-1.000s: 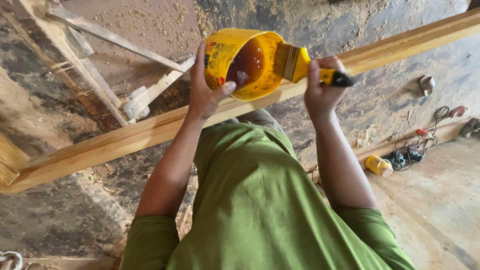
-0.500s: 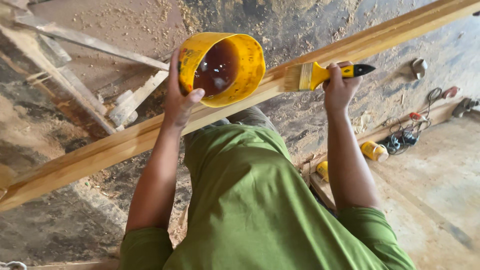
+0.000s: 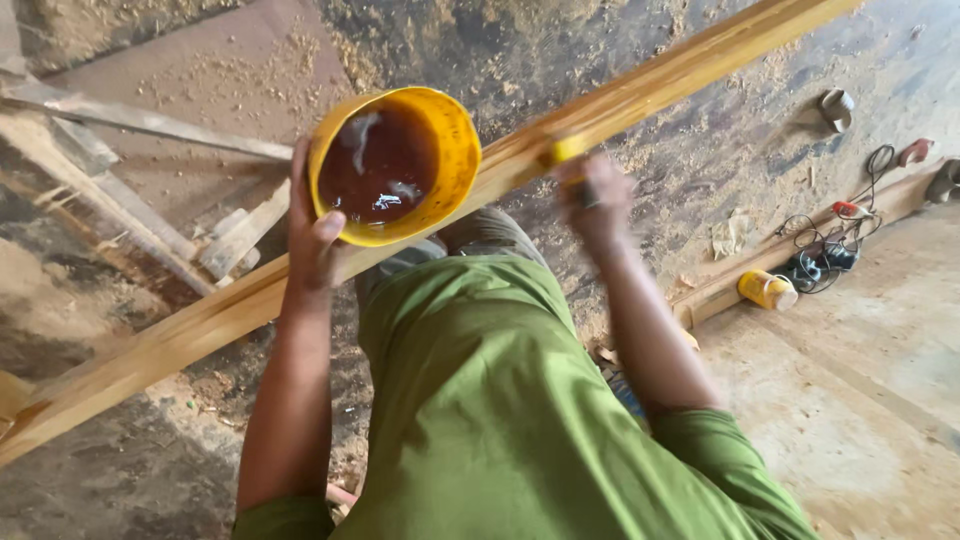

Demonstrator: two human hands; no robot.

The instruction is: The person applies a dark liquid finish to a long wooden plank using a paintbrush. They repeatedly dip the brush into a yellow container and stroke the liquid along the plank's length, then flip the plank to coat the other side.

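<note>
My left hand [image 3: 312,232] grips a yellow plastic tub [image 3: 445,150] by its rim; the tub holds dark brown liquid and hangs just over a long pale wooden beam [image 3: 180,335] that runs diagonally across the view. My right hand [image 3: 592,200] is blurred with motion and rests against the beam's top face. A yellow brush [image 3: 562,150] shows at its fingers, with only a bit of the handle visible. My green shirt fills the lower middle of the view.
Sawdust covers the dirty floor. Loose wooden offcuts [image 3: 235,235] and planks lie at the upper left. At the right are a small yellow can [image 3: 765,290] on its side, tangled cables [image 3: 830,250] and a low wooden ledge [image 3: 720,295].
My right hand has swung the brush from beside the tub down and leftward onto the beam. The tub has tipped more upright and shifted left.
</note>
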